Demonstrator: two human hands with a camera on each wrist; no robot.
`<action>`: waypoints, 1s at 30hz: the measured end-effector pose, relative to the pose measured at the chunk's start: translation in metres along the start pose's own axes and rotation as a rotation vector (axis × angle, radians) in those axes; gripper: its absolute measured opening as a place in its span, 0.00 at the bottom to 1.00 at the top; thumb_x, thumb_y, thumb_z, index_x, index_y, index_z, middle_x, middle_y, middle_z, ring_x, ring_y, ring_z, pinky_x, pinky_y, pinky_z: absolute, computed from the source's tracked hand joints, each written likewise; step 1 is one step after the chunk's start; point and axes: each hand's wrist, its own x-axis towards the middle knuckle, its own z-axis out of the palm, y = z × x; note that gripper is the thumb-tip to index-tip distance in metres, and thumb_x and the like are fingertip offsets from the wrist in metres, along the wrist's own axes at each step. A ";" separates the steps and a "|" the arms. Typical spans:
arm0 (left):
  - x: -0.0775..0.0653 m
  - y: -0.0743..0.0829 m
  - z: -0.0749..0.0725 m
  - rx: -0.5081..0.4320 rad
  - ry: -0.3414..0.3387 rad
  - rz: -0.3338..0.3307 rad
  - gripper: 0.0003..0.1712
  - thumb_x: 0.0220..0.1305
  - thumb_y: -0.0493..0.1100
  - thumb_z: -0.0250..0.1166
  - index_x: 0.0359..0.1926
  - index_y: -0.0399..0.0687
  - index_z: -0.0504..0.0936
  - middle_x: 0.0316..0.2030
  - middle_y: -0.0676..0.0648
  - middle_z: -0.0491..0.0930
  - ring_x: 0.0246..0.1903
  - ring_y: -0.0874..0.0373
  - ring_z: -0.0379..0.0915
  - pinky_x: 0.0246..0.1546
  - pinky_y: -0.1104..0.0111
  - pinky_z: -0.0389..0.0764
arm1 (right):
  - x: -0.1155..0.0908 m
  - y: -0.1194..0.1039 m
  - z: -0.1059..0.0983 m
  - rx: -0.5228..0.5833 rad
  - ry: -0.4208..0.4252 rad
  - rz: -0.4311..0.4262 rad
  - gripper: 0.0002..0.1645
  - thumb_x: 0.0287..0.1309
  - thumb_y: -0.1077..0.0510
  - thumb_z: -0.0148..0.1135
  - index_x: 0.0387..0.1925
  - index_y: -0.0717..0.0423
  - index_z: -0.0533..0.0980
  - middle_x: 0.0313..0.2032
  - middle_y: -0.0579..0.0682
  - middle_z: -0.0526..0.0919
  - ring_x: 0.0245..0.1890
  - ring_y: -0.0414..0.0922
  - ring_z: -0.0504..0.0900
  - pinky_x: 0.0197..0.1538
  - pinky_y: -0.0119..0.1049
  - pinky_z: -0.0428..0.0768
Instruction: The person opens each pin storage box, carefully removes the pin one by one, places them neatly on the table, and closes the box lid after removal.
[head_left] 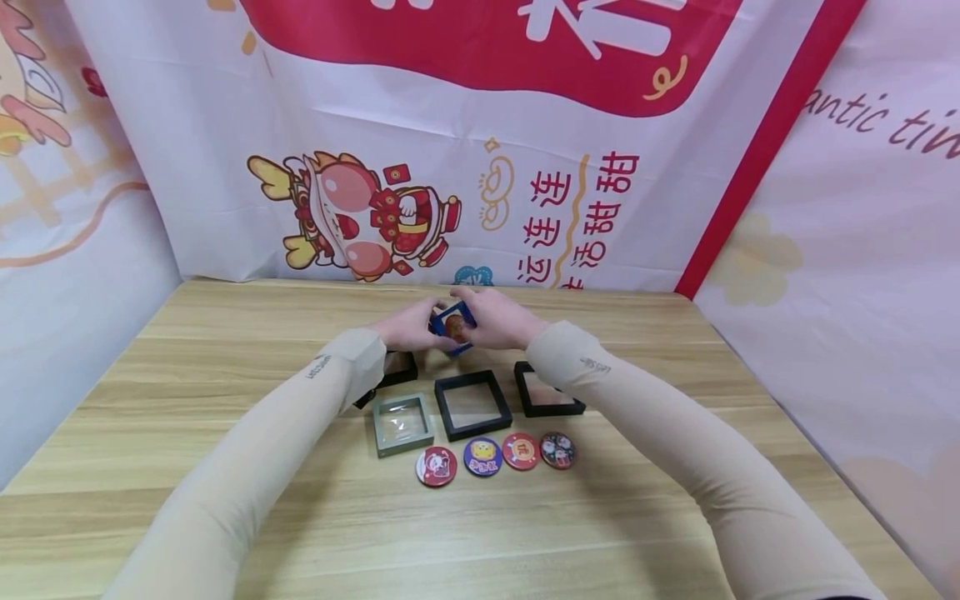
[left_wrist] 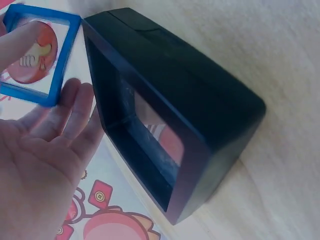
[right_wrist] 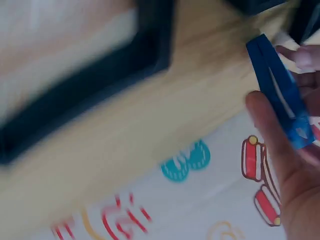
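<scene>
Both hands hold a small blue display frame (left_wrist: 65,60) near the far edge of the table. Inside its clear film sits a round reddish badge (left_wrist: 45,65) with a yellow and white print. My left hand (head_left: 408,325) has its thumb over the film and badge, with fingers behind the blue rim. On the opposite side, my right hand (head_left: 498,318) pinches the frame between thumb and fingers; the right wrist view shows its blue edge (right_wrist: 275,85) standing edge-on. Close by the left hand is a black display frame (left_wrist: 200,95).
Nearer on the wooden table (head_left: 360,533) lie a middle black frame (head_left: 474,431), a right black frame (head_left: 557,410) and a grey-green frame (head_left: 405,450). In front of them is a row of round badges, including a red one (head_left: 521,451). A printed cloth (head_left: 420,117) hangs behind.
</scene>
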 end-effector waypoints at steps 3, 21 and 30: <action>0.000 0.002 0.002 0.000 0.006 -0.020 0.46 0.54 0.49 0.76 0.66 0.39 0.60 0.54 0.40 0.72 0.50 0.48 0.73 0.54 0.57 0.73 | 0.000 -0.001 0.003 0.234 -0.022 0.178 0.25 0.62 0.59 0.64 0.58 0.65 0.71 0.42 0.57 0.80 0.36 0.47 0.82 0.36 0.36 0.82; 0.003 0.016 0.017 0.141 -0.019 -0.080 0.61 0.51 0.55 0.76 0.73 0.34 0.49 0.56 0.35 0.71 0.52 0.46 0.70 0.58 0.55 0.70 | -0.005 0.000 0.010 0.579 -0.184 0.593 0.14 0.68 0.56 0.56 0.44 0.65 0.72 0.34 0.63 0.84 0.30 0.57 0.85 0.34 0.47 0.84; 0.005 0.007 0.010 0.112 -0.082 -0.083 0.62 0.47 0.40 0.79 0.74 0.38 0.47 0.57 0.38 0.72 0.51 0.48 0.71 0.58 0.56 0.69 | -0.008 0.005 0.002 0.364 -0.311 0.379 0.12 0.55 0.58 0.72 0.37 0.60 0.79 0.30 0.55 0.83 0.30 0.53 0.84 0.33 0.43 0.84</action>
